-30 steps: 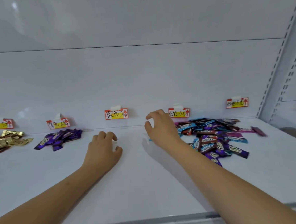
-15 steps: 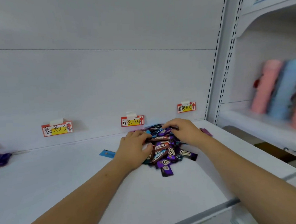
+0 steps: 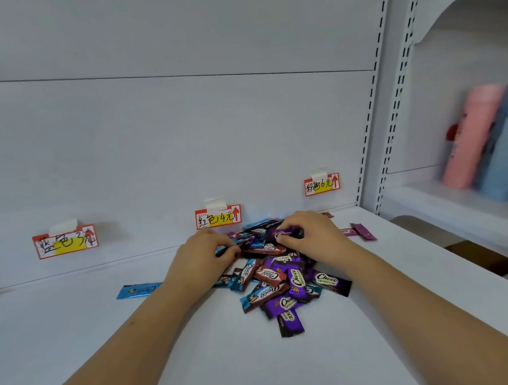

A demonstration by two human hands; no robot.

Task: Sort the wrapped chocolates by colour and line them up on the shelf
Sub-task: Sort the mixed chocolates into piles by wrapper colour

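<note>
A mixed pile of wrapped chocolates, purple, blue and red, lies on the white shelf below the red-colour price tag. My left hand rests on the pile's left side and pinches a blue chocolate. My right hand sits on the far part of the pile, its fingers curled round a purple chocolate. One blue chocolate lies alone to the left. Pink chocolates lie to the right of the pile.
A blue-colour tag and a pink-colour tag are stuck on the back wall. A perforated upright bounds the shelf on the right. Beyond it, pink and blue bottles stand on a neighbouring shelf.
My view has swung right, away from the gold and purple piles. Both hands have moved onto the mixed pile and each now grips a chocolate.
</note>
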